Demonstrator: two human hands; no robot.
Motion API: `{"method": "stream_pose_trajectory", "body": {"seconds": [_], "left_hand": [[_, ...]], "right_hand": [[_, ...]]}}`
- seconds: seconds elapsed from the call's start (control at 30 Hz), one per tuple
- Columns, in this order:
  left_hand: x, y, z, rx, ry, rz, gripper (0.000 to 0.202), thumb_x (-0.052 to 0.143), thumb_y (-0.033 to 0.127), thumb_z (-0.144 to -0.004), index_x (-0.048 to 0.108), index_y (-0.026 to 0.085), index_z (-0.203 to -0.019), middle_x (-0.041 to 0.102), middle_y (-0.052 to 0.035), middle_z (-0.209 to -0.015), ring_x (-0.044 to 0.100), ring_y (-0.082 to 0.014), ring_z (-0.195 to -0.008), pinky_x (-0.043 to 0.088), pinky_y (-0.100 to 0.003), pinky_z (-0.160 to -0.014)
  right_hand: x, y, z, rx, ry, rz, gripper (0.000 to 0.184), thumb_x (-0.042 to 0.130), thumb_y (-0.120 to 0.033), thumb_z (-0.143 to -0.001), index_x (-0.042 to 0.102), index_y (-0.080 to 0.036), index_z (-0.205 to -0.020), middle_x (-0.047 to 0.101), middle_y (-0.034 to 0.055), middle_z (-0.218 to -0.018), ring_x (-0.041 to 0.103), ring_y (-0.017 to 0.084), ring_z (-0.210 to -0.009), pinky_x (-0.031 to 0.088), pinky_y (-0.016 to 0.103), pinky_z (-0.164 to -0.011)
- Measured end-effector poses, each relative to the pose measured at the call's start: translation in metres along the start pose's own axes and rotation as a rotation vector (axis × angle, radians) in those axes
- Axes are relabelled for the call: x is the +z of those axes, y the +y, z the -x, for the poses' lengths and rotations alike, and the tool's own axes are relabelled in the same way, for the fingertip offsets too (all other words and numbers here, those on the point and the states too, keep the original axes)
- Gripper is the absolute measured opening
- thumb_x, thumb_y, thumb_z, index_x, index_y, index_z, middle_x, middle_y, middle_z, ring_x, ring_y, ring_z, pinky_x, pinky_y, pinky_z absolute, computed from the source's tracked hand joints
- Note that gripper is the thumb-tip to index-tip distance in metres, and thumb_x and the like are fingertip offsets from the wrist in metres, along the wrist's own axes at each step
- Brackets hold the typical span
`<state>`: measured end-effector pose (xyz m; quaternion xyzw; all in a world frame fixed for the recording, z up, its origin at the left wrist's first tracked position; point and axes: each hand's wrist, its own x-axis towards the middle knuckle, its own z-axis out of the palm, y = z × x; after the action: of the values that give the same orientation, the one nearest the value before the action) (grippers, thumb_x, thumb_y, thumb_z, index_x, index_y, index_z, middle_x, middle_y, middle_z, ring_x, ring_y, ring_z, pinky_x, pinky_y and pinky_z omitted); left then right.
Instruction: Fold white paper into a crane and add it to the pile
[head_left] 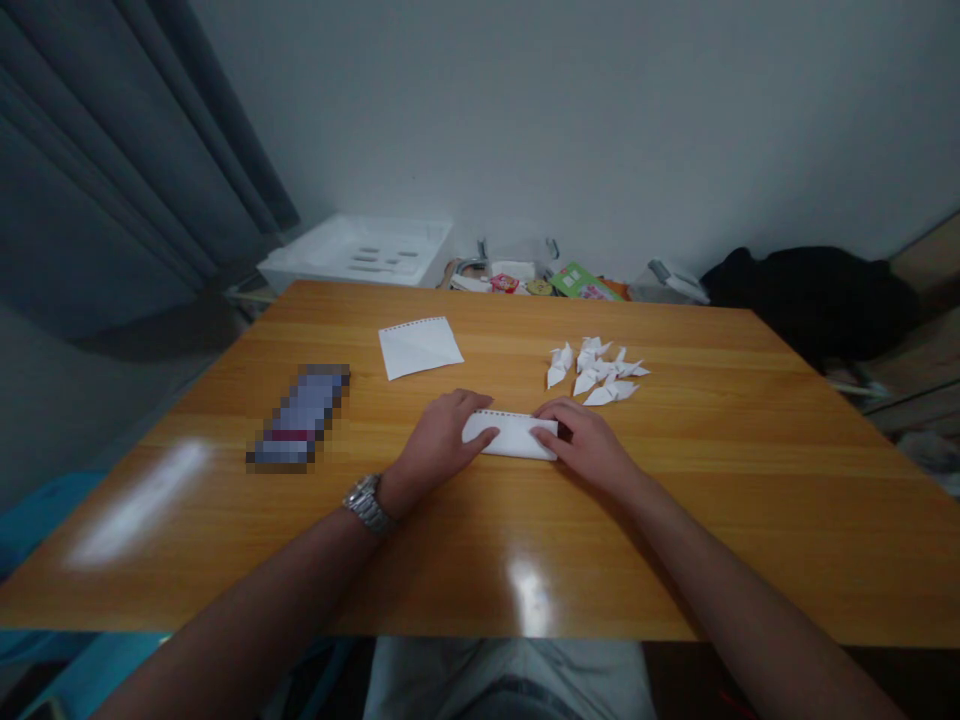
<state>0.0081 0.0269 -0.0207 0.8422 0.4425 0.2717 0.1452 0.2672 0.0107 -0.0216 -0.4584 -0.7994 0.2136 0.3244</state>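
Note:
A folded strip of white paper (511,435) with a perforated top edge lies flat in the middle of the wooden table (675,500). My left hand (439,445), with a metal watch at the wrist, presses its curled fingers on the strip's left end. My right hand (585,440) presses down on the right end, fingers bent over the paper. A loose white sheet (418,347) torn from a notepad lies farther back. Several small folded white paper pieces (596,370) sit in a cluster behind my right hand.
A blurred-out rectangular object (300,418) lies on the table to the left. Behind the table stand a white plastic tray (360,250), small colourful items (555,282) and a dark bundle of cloth (802,295). A grey curtain (112,170) hangs at the left.

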Motion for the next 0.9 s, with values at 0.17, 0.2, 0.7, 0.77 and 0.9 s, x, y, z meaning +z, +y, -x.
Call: {"method": "stream_pose_trajectory", "body": {"seconds": [0.17, 0.2, 0.7, 0.77, 0.9], "left_hand": [[-0.0001, 0.0002, -0.0009, -0.019, -0.034, -0.13, 0.041, 0.063, 0.044, -0.094, 0.063, 0.019, -0.127, 0.065, -0.0106, -0.119, 0.059, -0.0302, -0.111, 0.047, -0.049, -0.099], [0.0002, 0.0005, -0.0008, -0.022, -0.041, -0.138, 0.041, 0.063, 0.045, -0.094, 0.064, 0.02, -0.127, 0.064, -0.0105, -0.119, 0.058, -0.0301, -0.11, 0.047, -0.049, -0.099], [0.0047, 0.0021, 0.0003, -0.024, -0.043, -0.046, 0.026, 0.071, 0.035, -0.089, 0.065, 0.017, -0.107, 0.059, -0.0102, -0.112, 0.054, -0.0296, -0.106, 0.046, -0.046, -0.096], [0.0042, 0.0026, -0.0001, -0.021, -0.059, 0.002, 0.021, 0.07, 0.031, -0.09, 0.063, 0.018, -0.105, 0.062, -0.0081, -0.109, 0.056, -0.028, -0.103, 0.047, -0.044, -0.094], [0.0006, 0.0069, 0.0, -0.083, -0.097, 0.195, 0.011, 0.063, 0.026, -0.094, 0.06, 0.02, -0.103, 0.068, -0.004, -0.103, 0.063, -0.0232, -0.098, 0.049, -0.038, -0.089]], "right_hand": [[0.0034, 0.0011, -0.0007, 0.035, -0.002, 0.016, 0.014, 0.063, -0.031, -0.095, 0.071, -0.021, -0.101, 0.068, 0.0094, -0.105, 0.064, 0.025, -0.101, 0.052, 0.044, -0.094], [0.0038, 0.0016, -0.0005, 0.033, -0.011, 0.014, 0.014, 0.064, -0.03, -0.095, 0.071, -0.021, -0.104, 0.067, 0.0094, -0.107, 0.064, 0.025, -0.103, 0.052, 0.044, -0.095], [0.0088, 0.0073, 0.0037, -0.008, -0.054, 0.126, 0.029, 0.064, -0.028, -0.093, 0.068, -0.021, -0.121, 0.058, 0.0127, -0.12, 0.056, 0.028, -0.116, 0.047, 0.048, -0.104], [0.0089, 0.0072, 0.0037, -0.01, -0.049, 0.117, 0.027, 0.064, -0.028, -0.093, 0.068, -0.021, -0.119, 0.058, 0.0124, -0.119, 0.056, 0.028, -0.116, 0.047, 0.047, -0.104], [0.007, 0.0043, 0.0035, -0.014, -0.037, 0.107, 0.022, 0.064, -0.028, -0.093, 0.068, -0.022, -0.114, 0.06, 0.0117, -0.117, 0.056, 0.028, -0.115, 0.047, 0.048, -0.102]]}}
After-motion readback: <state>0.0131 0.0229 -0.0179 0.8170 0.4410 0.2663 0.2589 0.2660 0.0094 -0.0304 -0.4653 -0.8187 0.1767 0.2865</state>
